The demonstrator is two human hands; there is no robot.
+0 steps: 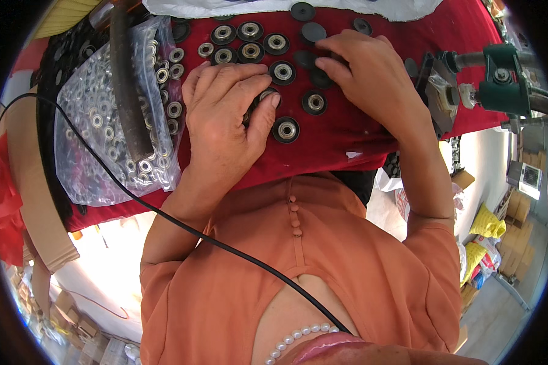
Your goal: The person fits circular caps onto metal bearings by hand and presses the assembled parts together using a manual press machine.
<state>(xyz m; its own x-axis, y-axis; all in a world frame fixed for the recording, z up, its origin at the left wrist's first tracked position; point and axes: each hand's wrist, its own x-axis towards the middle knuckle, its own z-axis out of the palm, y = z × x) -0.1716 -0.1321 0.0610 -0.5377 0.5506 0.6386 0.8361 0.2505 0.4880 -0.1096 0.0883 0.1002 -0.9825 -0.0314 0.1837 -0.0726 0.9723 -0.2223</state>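
Note:
My left hand (pixel 225 103) arches over a group of black wheels with metal bearings in their centres. Its thumb and forefinger close on one black wheel (pixel 266 95), partly hidden by the fingers. More such wheels lie around it, such as one wheel (pixel 285 129) below the thumb and another (pixel 314 102) to the right. My right hand (pixel 362 67) reaches in among plain black discs, its forefinger and thumb parted. One disc (pixel 313 33) lies by the forefinger; another disc (pixel 304 59) is near the thumb tip. What lies under the right palm is hidden.
A clear plastic bag (pixel 88 140) of loose bearings lies at the left, with a dark bar (pixel 128 91) across it. A green metal tool (pixel 504 82) stands at the right. The red cloth (pixel 341 131) covers the table. A black cable (pixel 182 226) crosses the view.

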